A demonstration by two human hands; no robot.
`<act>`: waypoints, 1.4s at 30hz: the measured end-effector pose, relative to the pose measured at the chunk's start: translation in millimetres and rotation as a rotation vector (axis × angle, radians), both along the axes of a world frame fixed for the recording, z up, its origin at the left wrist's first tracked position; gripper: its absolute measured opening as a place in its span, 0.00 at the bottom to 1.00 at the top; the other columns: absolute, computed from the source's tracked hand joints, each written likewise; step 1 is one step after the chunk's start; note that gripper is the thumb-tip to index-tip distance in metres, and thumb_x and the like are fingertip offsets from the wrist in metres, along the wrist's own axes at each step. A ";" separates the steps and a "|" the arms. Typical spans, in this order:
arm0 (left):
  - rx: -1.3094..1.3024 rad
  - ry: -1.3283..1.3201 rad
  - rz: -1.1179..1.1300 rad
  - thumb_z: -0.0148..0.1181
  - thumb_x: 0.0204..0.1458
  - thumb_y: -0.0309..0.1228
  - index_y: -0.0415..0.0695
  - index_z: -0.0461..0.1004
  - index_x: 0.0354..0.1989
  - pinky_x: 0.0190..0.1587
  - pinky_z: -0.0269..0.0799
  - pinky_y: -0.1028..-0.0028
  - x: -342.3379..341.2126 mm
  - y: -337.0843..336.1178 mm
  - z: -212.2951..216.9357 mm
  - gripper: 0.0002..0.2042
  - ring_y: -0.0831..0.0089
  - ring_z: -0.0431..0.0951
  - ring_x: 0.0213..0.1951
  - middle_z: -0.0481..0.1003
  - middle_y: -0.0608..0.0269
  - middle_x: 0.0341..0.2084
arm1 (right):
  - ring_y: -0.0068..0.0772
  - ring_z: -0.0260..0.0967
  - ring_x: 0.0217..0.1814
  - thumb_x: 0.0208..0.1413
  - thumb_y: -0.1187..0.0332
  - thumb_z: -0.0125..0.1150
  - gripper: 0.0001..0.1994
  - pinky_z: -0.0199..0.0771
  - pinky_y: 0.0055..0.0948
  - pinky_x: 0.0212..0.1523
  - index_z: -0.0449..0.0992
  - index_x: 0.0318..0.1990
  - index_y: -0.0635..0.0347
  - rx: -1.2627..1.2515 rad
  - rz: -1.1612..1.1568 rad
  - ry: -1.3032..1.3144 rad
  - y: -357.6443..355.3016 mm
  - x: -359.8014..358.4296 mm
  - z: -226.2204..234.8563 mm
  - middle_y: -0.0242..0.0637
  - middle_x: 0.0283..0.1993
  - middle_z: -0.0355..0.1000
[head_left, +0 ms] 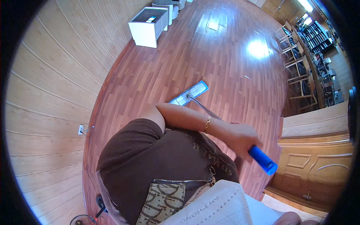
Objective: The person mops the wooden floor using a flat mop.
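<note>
My left arm, with a gold bracelet at the wrist, reaches across my body to the right. My left hand is closed round the pole of a flat mop, just below its blue end grip. The pole runs behind my forearm, down to the mop head. That head is a long pale plate with a blue fringed pad, lying flat on the wooden floor and slanting up to the right. Its near left end is partly covered by my arm. I cannot see my right hand.
A pale panelled wall with a socket curves along the left. Farther off stands a white cabinet with seats behind it. Chairs line a cluttered counter at right. Nearer stands a wooden door. Cables lie at lower left.
</note>
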State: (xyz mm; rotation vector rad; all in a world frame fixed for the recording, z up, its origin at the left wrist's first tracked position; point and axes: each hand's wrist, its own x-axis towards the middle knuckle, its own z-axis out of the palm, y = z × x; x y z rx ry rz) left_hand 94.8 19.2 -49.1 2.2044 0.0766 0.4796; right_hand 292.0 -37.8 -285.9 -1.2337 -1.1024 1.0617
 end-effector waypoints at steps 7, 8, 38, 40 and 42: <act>-0.188 0.196 0.043 0.67 0.41 0.42 0.43 0.75 0.24 0.25 0.65 0.60 28.0 58.0 -144.1 0.15 0.60 0.73 0.21 0.73 0.54 0.16 | 0.52 0.68 0.52 0.50 0.34 0.51 0.38 0.65 0.51 0.56 0.64 0.56 0.59 0.716 -0.254 -0.229 -68.0 -27.4 220.8 0.50 0.50 0.70; -0.188 0.200 0.021 0.67 0.41 0.42 0.43 0.75 0.24 0.25 0.65 0.60 31.2 61.6 -156.2 0.15 0.60 0.73 0.21 0.73 0.54 0.16 | 0.52 0.68 0.52 0.49 0.35 0.53 0.39 0.64 0.51 0.56 0.63 0.57 0.59 0.779 -0.332 -0.316 -71.4 -33.6 226.2 0.51 0.50 0.70; 0.189 0.148 1.040 0.58 0.46 0.39 0.48 0.71 0.18 0.33 0.64 0.56 -140.1 84.8 -265.1 0.11 0.55 0.75 0.28 0.74 0.56 0.20 | 0.42 0.71 0.34 0.46 0.71 0.64 0.09 0.73 0.37 0.39 0.70 0.29 0.64 0.591 0.256 -0.145 11.3 -139.4 219.0 0.47 0.29 0.72; 0.191 0.170 1.104 0.58 0.46 0.39 0.48 0.72 0.18 0.32 0.64 0.56 -163.6 82.1 -265.7 0.11 0.55 0.75 0.28 0.74 0.56 0.21 | 0.43 0.72 0.34 0.46 0.73 0.62 0.07 0.72 0.37 0.39 0.69 0.29 0.64 0.563 0.368 -0.104 22.0 -152.3 213.0 0.47 0.29 0.72; 0.174 0.249 1.173 0.57 0.46 0.40 0.49 0.72 0.18 0.33 0.64 0.54 -186.5 78.5 -264.6 0.11 0.55 0.76 0.30 0.75 0.56 0.22 | 0.42 0.72 0.35 0.46 0.74 0.62 0.07 0.72 0.37 0.40 0.69 0.29 0.64 0.545 0.414 -0.057 31.0 -166.6 208.4 0.46 0.29 0.71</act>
